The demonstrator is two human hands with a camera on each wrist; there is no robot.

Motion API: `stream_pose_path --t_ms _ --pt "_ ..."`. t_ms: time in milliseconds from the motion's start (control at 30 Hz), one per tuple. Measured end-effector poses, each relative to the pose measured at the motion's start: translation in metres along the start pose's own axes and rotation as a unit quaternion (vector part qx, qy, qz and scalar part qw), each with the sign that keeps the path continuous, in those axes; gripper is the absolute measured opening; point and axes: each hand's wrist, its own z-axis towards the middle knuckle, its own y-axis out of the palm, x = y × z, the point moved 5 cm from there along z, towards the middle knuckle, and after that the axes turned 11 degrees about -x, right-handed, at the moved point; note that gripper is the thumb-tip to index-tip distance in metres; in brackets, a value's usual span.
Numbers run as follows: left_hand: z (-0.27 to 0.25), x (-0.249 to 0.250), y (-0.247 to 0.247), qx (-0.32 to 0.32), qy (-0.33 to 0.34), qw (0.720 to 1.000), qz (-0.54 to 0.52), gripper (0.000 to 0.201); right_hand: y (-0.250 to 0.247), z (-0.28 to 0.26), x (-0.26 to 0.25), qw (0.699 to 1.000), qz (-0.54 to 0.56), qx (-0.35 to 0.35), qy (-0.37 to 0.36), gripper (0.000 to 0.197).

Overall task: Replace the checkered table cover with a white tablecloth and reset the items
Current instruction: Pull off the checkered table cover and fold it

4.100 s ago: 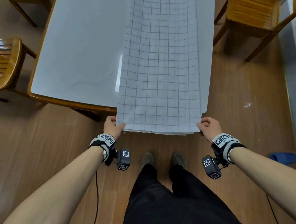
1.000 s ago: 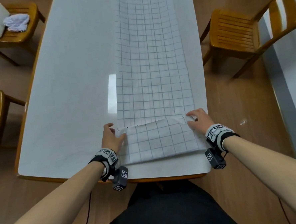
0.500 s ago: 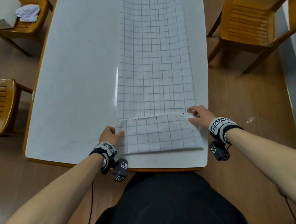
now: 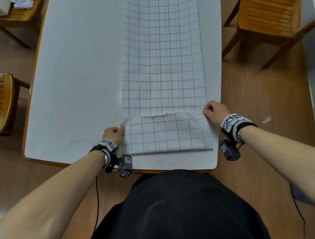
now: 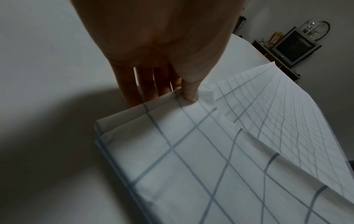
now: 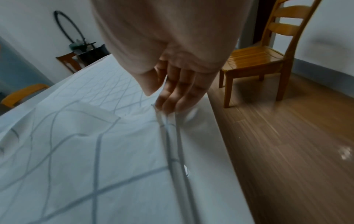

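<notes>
Fold: checkered cover, near end lies doubled over.
Left hand: pinches left corner.
Right hand: pinches right corner.
Advice: align both edges, then press flat.

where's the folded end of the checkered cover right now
In the head view the folded end of the checkered cover lies on the near right part of the table, between the left hand and right hand, each pinching a corner.

The checkered table cover is white with thin grey grid lines; the bench is plain white, the chair honey-brown.
</notes>
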Motion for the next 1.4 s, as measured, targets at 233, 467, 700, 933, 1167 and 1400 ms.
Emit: stream_pose_path --t_ms 233,467,700,933,1167,1400 --pt "0.001 0.005 -0.002 -0.019 0.002 0.998 0.057 0.036 0.015 -0.002 -0.01 0.996 0.061 -0.045 -0.056 0.021" --pt "0.0 0.017 -0.006 -0.061 0.005 0.992 0.11 0.036 0.018 -0.006 -0.009 0.999 0.006 -0.027 -0.037 0.006" --pt "-0.001 0.02 -0.004 -0.064 0.015 0.989 0.13 0.037 0.015 -0.014 0.004 1.0 0.021 0.013 -0.006 0.01" --pt "-0.007 0.024 -0.004 -0.059 0.03 0.985 0.16 0.041 0.013 -0.027 0.016 0.996 0.078 0.049 0.018 0.02" --pt "-0.024 0.03 -0.001 0.02 0.063 0.993 0.098 0.022 0.02 -0.032 0.024 0.97 0.219 0.1 0.024 0.031" --pt "-0.027 0.017 0.017 -0.039 0.066 0.994 -0.083 0.031 0.042 -0.052 0.034 0.967 0.229 0.11 0.036 0.04"
